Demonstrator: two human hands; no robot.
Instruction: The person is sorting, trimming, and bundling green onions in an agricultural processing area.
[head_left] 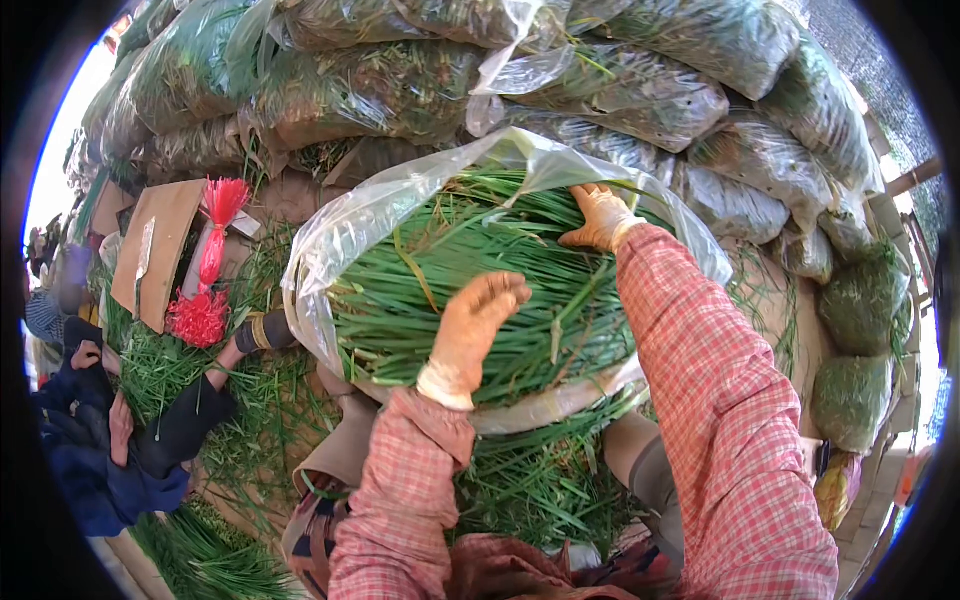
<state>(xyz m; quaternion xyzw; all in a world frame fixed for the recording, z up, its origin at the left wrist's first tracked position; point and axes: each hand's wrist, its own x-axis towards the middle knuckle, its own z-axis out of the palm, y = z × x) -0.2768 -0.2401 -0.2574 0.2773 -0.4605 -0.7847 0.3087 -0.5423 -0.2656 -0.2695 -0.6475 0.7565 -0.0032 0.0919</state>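
A wide, round container lined with a clear plastic bag (345, 235) stands in front of me, full of long green stalks (400, 325). My right hand (600, 218), in a stained pale glove, lies with spread fingers on the stalks near the far right rim, beside the bag's edge. Above the stalks at the middle is my left hand (474, 330), also gloved, its fingers bent together and pointing right. Whether anything is between those fingers is hidden. A yellowed blade (415, 270) lies across the green ones left of centre.
Filled plastic bags (390, 90) are stacked along the back and right. A cardboard box (157, 250) and red plastic strings (212, 260) are at the left. Another person's hand (121, 428) is at the lower left. Loose stalks (540, 490) litter the floor.
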